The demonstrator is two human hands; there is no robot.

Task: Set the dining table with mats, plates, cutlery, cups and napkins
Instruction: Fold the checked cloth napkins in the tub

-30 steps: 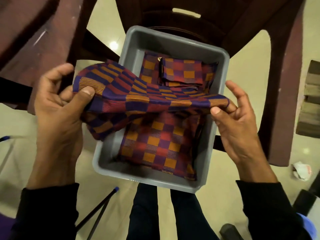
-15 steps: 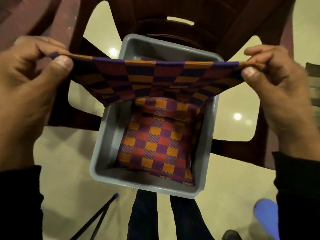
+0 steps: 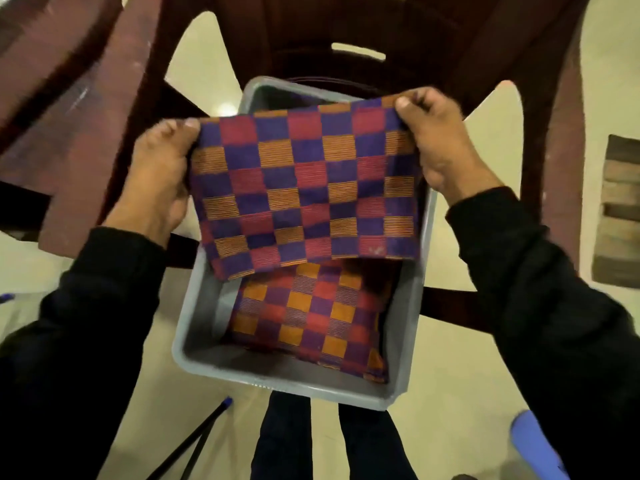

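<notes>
A checked mat (image 3: 306, 188) in purple, red and orange hangs spread flat over a grey plastic bin (image 3: 194, 327). My left hand (image 3: 157, 178) pinches the mat's upper left corner and my right hand (image 3: 440, 140) pinches its upper right corner. Below it, inside the bin, lies a folded stack of similar checked mats (image 3: 311, 317). The far half of the bin is hidden behind the held mat.
The bin rests on a dark brown plastic chair (image 3: 398, 36) with its legs spread over a cream tiled floor. Black sticks with a blue tip (image 3: 204, 427) lie at the lower left. A blue object (image 3: 536, 445) sits at the lower right, a striped rug (image 3: 620, 209) at the right.
The mat was lifted from the bin and stretched edge-on between both hands; now it hangs lower with its checked face toward me, and my hands are closer together.
</notes>
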